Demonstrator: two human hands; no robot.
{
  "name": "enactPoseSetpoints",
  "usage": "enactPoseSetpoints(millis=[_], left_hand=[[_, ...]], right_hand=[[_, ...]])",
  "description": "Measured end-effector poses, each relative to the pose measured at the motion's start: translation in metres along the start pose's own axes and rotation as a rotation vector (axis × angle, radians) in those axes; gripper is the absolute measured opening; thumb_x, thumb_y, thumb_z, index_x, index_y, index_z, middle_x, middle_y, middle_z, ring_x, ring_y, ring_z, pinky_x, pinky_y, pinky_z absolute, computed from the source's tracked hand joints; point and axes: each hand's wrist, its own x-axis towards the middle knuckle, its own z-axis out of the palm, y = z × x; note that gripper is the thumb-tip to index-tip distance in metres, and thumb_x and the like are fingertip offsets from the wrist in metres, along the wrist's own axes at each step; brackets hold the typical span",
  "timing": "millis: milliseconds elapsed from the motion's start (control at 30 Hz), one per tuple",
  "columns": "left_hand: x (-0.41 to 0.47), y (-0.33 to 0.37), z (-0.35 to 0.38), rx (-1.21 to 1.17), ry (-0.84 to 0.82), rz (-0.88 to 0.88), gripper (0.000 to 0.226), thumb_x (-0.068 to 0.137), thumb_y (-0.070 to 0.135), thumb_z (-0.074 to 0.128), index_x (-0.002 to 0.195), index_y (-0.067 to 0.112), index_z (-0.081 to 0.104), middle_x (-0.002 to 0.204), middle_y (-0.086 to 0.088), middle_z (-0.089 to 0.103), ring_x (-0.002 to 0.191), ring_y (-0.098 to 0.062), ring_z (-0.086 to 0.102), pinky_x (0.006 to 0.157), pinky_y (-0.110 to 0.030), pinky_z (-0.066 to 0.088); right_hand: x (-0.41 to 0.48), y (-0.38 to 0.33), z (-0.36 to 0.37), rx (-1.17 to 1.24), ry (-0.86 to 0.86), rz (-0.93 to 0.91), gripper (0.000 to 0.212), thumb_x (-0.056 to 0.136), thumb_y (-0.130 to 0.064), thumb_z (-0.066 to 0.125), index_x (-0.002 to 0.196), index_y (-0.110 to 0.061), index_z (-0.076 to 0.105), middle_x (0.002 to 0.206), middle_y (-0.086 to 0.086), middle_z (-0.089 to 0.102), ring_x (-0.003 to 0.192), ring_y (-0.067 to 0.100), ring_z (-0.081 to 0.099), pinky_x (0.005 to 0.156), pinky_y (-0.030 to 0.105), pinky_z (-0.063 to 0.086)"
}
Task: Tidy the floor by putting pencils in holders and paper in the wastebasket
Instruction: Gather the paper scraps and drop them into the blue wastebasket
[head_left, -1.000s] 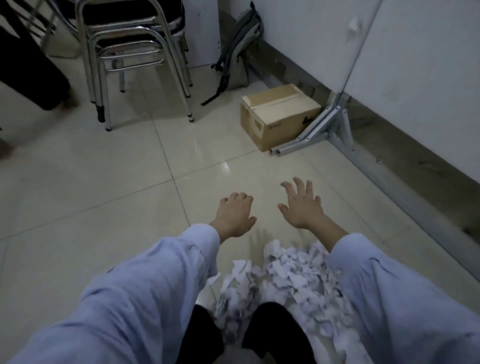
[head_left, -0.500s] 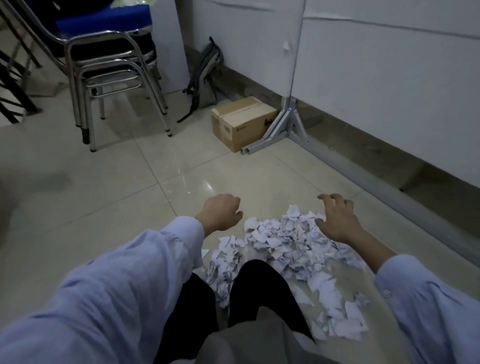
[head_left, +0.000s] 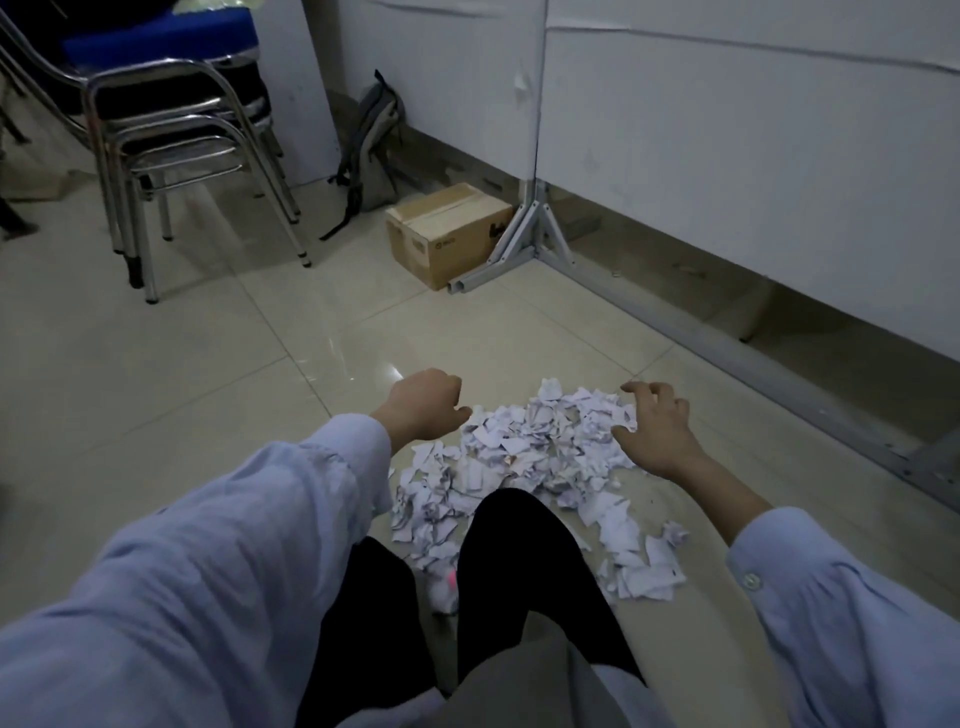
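A heap of torn white paper scraps (head_left: 540, 447) lies on the tiled floor in front of my knees, with more scraps trailing to the right (head_left: 639, 566). My left hand (head_left: 423, 408) sits at the heap's left edge with its fingers curled under; what they hold, if anything, is hidden. My right hand (head_left: 652, 428) rests on the heap's right edge, fingers bent and spread over the scraps. A small pink and white object (head_left: 448, 587) lies between my legs. No pencil, holder or wastebasket is visible.
A cardboard box (head_left: 441, 234) stands by a grey metal partition foot (head_left: 524, 239). Stacked metal chairs (head_left: 171, 135) stand at the back left, and a grey backpack (head_left: 371, 140) leans against the wall. White partition panels (head_left: 727, 156) run along the right.
Both hands drew back from the bare floor to the sides of the paper heap. The left hand's fingers curled in, and the view lifted, showing more of the heap.
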Motion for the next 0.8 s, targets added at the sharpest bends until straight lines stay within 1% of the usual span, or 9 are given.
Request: enactPoseSetpoints(millis=[100,267,333,400,467,533,633,733,800], left_hand=[[0.005,-0.007,0.006,-0.017,-0.026,-0.02,0.039,0.092,0.045,0.05,0.107,0.009,0.058,0.107,-0.012,0.061,0.095,-0.03,0.058,0.072,-0.036,0.047],[0.019,-0.035,0.038,-0.084,-0.148,-0.093,0.046,0.087,0.048,0.056,0.11,0.008,0.057,0.108,-0.014,0.063,0.097,-0.03,0.059,0.079,-0.037,0.05],[0.023,-0.047,0.057,-0.1,-0.205,-0.139,0.051,0.086,0.049,0.059,0.114,0.007,0.056,0.112,-0.015,0.063,0.1,-0.03,0.058,0.08,-0.034,0.048],[0.025,-0.058,0.077,-0.123,-0.266,-0.191,0.057,0.084,0.049,0.062,0.12,0.006,0.053,0.115,-0.015,0.062,0.103,-0.03,0.057,0.077,-0.031,0.044],[0.026,-0.07,0.097,-0.154,-0.323,-0.248,0.063,0.082,0.049,0.065,0.124,0.005,0.05,0.119,-0.015,0.06,0.105,-0.029,0.057,0.075,-0.03,0.041],[0.025,-0.08,0.11,-0.209,-0.379,-0.308,0.067,0.079,0.047,0.07,0.125,0.004,0.049,0.115,-0.015,0.061,0.097,-0.027,0.06,0.07,-0.028,0.045],[0.021,-0.091,0.133,-0.312,-0.417,-0.375,0.068,0.072,0.042,0.078,0.119,0.001,0.051,0.098,-0.015,0.066,0.071,-0.023,0.063,0.055,-0.025,0.049],[0.011,-0.099,0.162,-0.381,-0.413,-0.434,0.07,0.064,0.039,0.084,0.114,0.005,0.048,0.082,-0.007,0.061,0.06,-0.019,0.059,0.047,-0.025,0.048],[0.002,-0.102,0.179,-0.45,-0.412,-0.477,0.073,0.059,0.038,0.087,0.111,0.01,0.044,0.082,-0.004,0.056,0.059,-0.018,0.058,0.045,-0.025,0.048]], right_hand=[[-0.002,0.008,0.004,0.054,-0.039,0.044,0.053,0.091,-0.024,0.056,0.139,-0.014,0.035,0.141,0.018,0.025,0.124,0.044,0.031,0.101,0.047,0.031],[0.01,0.024,0.027,0.123,-0.111,0.126,0.055,0.092,-0.024,0.058,0.139,-0.012,0.034,0.142,0.019,0.025,0.119,0.043,0.041,0.102,0.046,0.037],[0.018,0.03,0.04,0.162,-0.145,0.158,0.055,0.092,-0.023,0.058,0.14,-0.012,0.033,0.141,0.019,0.025,0.109,0.038,0.047,0.095,0.041,0.04],[0.027,0.036,0.056,0.208,-0.162,0.186,0.054,0.092,-0.02,0.058,0.139,-0.013,0.034,0.141,0.018,0.027,0.098,0.037,0.051,0.083,0.035,0.041],[0.037,0.041,0.074,0.248,-0.148,0.21,0.053,0.091,-0.018,0.059,0.138,-0.013,0.036,0.14,0.018,0.03,0.105,0.037,0.052,0.078,0.032,0.039],[0.044,0.045,0.089,0.279,-0.127,0.221,0.053,0.09,-0.019,0.06,0.138,-0.013,0.036,0.14,0.017,0.033,0.113,0.033,0.049,0.082,0.033,0.039],[0.05,0.051,0.11,0.355,-0.135,0.27,0.053,0.09,-0.021,0.06,0.138,-0.013,0.037,0.14,0.016,0.038,0.119,0.033,0.048,0.087,0.042,0.045],[0.048,0.057,0.13,0.444,-0.18,0.362,0.052,0.091,-0.022,0.06,0.137,-0.016,0.037,0.139,0.015,0.042,0.108,0.03,0.051,0.083,0.045,0.05],[0.044,0.061,0.14,0.481,-0.206,0.394,0.051,0.092,-0.022,0.059,0.137,-0.018,0.036,0.14,0.015,0.042,0.097,0.026,0.053,0.078,0.043,0.05]])
